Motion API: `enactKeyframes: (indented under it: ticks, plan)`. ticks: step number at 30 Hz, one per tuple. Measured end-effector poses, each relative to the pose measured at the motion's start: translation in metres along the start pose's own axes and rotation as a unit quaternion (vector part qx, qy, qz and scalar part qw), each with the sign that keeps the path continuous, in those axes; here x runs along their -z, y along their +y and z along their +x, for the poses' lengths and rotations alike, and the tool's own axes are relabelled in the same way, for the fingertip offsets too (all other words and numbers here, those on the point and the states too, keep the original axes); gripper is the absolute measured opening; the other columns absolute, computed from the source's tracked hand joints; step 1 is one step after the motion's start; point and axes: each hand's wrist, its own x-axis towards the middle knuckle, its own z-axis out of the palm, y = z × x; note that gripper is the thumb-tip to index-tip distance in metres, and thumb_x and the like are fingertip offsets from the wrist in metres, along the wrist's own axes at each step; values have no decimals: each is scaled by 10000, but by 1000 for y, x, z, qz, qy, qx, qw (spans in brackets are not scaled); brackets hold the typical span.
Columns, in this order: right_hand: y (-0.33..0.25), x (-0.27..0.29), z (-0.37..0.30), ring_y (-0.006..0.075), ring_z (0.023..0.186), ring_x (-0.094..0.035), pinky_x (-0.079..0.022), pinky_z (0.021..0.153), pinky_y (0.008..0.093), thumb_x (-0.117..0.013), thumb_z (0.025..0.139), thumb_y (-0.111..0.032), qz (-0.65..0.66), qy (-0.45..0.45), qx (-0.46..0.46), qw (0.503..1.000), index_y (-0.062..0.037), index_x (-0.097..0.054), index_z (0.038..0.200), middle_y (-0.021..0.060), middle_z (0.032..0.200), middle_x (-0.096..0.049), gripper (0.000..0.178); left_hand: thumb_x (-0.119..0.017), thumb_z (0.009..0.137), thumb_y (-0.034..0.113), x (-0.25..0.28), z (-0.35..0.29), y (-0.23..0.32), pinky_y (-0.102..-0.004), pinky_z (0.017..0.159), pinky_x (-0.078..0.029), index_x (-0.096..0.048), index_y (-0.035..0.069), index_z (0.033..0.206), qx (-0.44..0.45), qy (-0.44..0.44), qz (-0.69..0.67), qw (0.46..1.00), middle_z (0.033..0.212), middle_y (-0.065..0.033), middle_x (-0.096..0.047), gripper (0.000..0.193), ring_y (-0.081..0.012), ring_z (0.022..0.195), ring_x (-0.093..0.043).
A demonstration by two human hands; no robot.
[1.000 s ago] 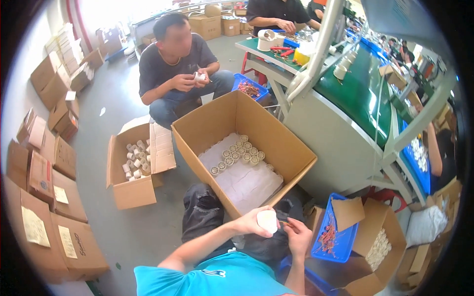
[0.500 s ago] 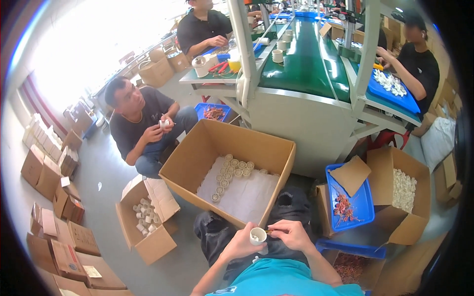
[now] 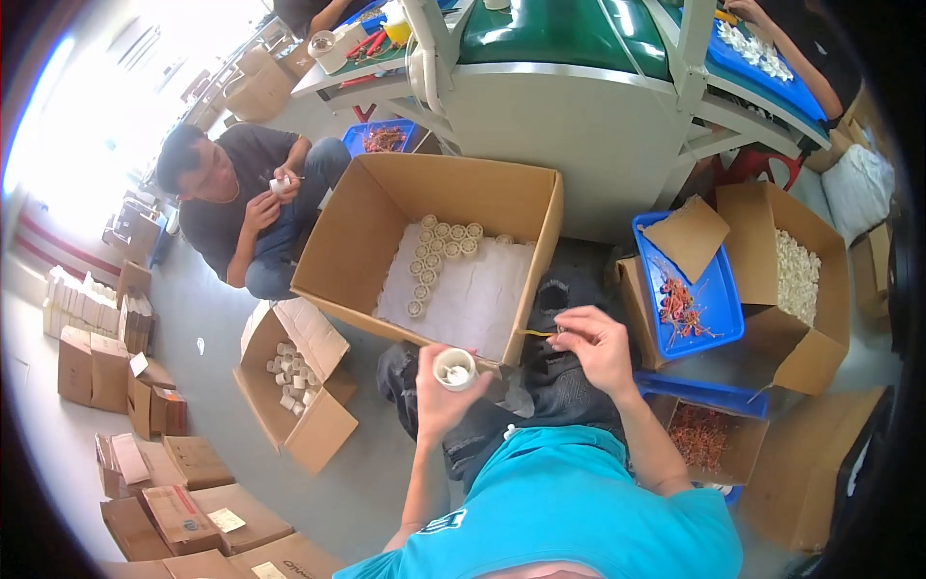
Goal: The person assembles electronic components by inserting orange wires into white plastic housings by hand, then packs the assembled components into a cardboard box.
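1. The left hand (image 3: 436,394) closes its grip around a small white round cup-shaped part (image 3: 454,369), held open end up over the lap.
2. The right hand (image 3: 593,347) pinches a thin wire piece (image 3: 542,334) between fingertips, near the part but apart from it.
3. Just ahead sits a large cardboard box (image 3: 439,253) holding rows of similar white parts.
4. A blue tray (image 3: 687,294) of reddish wire pieces lies to the right.

Looks like we're on a factory floor: green conveyor belt (image 3: 559,29), cardboard boxes (image 3: 145,511) everywhere, blue parts trays (image 3: 719,289).
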Motion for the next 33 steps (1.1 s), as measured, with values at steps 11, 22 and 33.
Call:
enactKeyframes:
  ticks: [11,22,33]
  plan:
    - [-37,-8,-7,233,818,-715,-606,700,286,-653,856,105,109,-36,9,993,79,-688,1057,123,980,-637,205,-840,644,-2,-32,18,-2,-372,850,-486,-555,-1,1228,-274,103,214,932,1107,-151,-552,650,-314,1000,-574]
    - [-15,-13,-15,206,687,-688,-561,569,283,-662,901,-9,293,-28,-110,949,55,-678,1011,119,850,-645,128,-887,630,43,-42,29,-11,-402,865,-482,-534,38,1058,-336,130,150,921,1043,-130,-631,555,-319,954,-607]
    - [-25,-33,-19,214,708,-686,-580,590,276,-655,837,107,157,-10,71,985,73,-656,999,147,926,-617,166,-858,639,11,-56,18,-16,-347,728,-522,-525,36,1047,-256,81,62,961,960,-119,-624,527,-272,843,-643]
